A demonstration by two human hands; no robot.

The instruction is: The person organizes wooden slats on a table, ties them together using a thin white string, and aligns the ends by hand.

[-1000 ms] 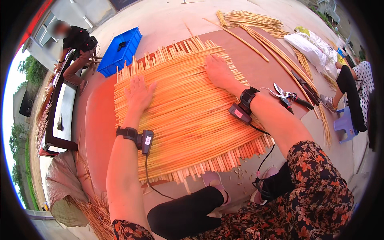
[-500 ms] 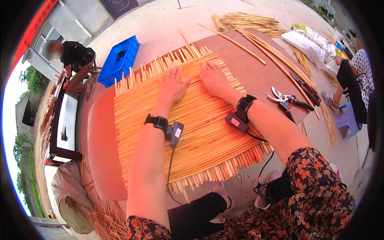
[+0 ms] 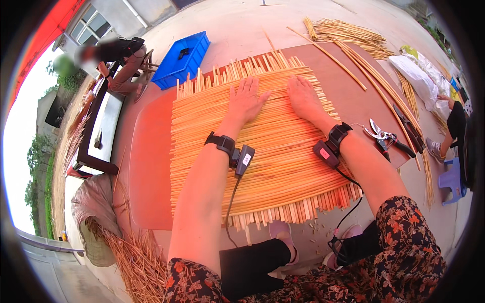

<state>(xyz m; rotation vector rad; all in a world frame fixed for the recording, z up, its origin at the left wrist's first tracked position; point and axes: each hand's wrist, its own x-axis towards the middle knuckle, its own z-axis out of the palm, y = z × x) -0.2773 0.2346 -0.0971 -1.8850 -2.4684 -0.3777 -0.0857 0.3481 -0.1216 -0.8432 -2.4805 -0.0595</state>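
head view looks down on a mat of straw-coloured stalks [image 3: 283, 151], laid side by side on a reddish-brown table [image 3: 151, 161] in front of the person. the left hand [image 3: 247, 101] is open, palm down on the far half of the mat, its thumb set apart from the fingers. the right hand [image 3: 304, 99] also lies open and palm down, near the mat's far right corner, its fingers close together; neither hand grips anything, and a gap of bare stalks shows between them. each wrist wears a black band with a small box and a cable. to the right of the mat, pruning shears [image 3: 385, 140] rest on the table, near some long loose stalks [image 3: 371, 78]. beyond the table's far left side stands a blue crate [image 3: 177, 70] holding a small dark object, and a co-worker [image 3: 124, 55] bends over at the upper left.
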